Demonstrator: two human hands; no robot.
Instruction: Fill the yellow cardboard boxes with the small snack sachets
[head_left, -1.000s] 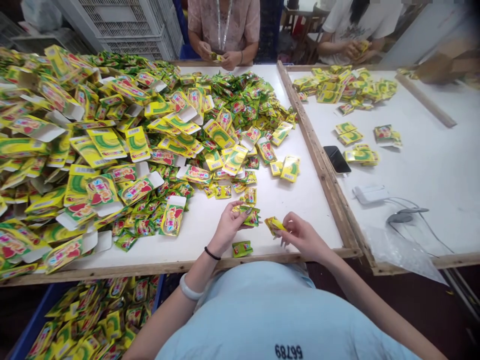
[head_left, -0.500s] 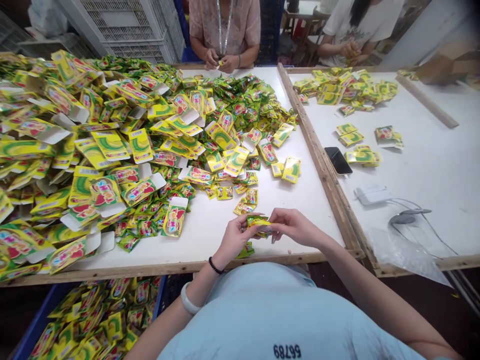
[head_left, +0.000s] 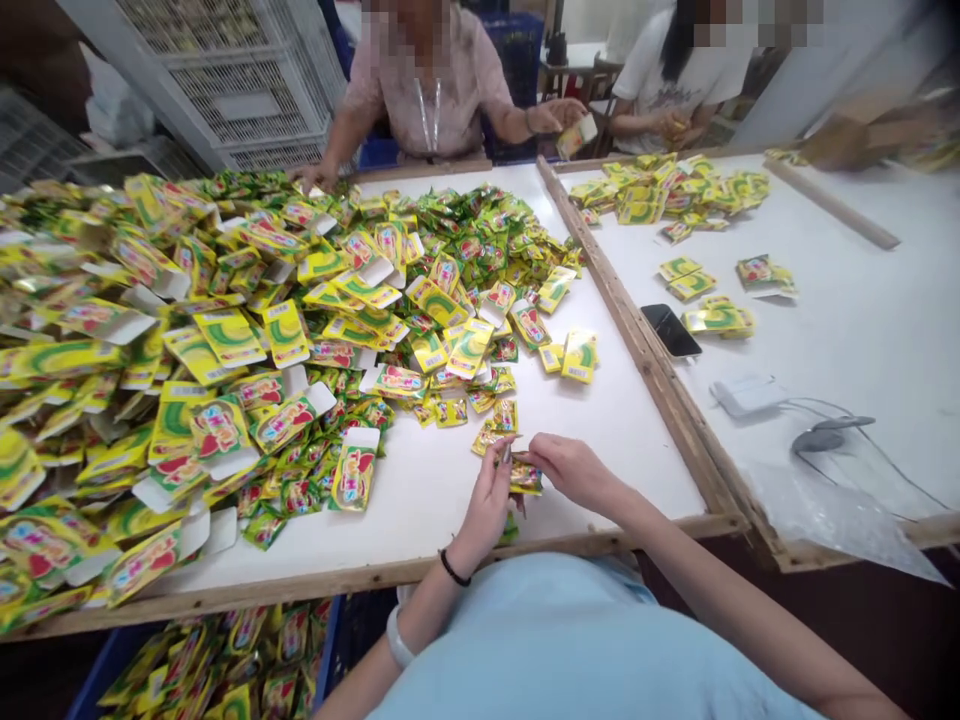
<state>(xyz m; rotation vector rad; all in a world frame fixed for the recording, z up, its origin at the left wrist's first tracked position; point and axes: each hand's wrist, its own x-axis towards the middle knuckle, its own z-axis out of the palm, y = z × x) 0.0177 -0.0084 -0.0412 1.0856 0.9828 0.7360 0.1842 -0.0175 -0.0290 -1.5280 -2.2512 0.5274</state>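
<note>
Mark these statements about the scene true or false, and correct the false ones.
1. The left hand wears a black bracelet. True.
2. The phone sits on the table beneath the hands. False: the phone lies on the neighbouring table, past a wooden rail.
3. The right hand's fingers are at a small yellow-green packet. True.
4. A blue crate below the near table edge holds more packets. True.
5. Nobody else is nearby. False: a person across the table raises a yellow carton.

Well ahead of the right grip (head_left: 574, 472), stacked white plastic crates (head_left: 240, 70) are seen to the left and a blue crate (head_left: 517, 60) to the right. A wood-framed white bench (head_left: 862, 330) is set beyond the grip's right side, with a cardboard box (head_left: 847, 130) at its far edge. A blue bin (head_left: 109, 665) is placed below and to the left.
</note>
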